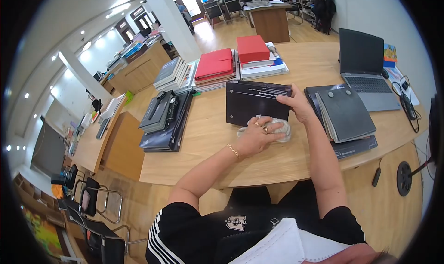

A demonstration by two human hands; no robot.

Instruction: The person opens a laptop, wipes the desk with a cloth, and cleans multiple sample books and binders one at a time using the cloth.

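A dark folder with small light print stands tilted up on the wooden table. My right hand grips its upper right edge, thumb on the front face. My left hand, with rings and a gold bracelet, is closed on a crumpled pale cloth against the folder's lower edge. To the right lies a stack of dark binders. On the left, another stack of dark binders rests near the table's edge.
Behind the folder are a red folder and a red box on papers, beside piled books. An open laptop stands at the right with cables. Chairs stand at lower left. People sit in the far background.
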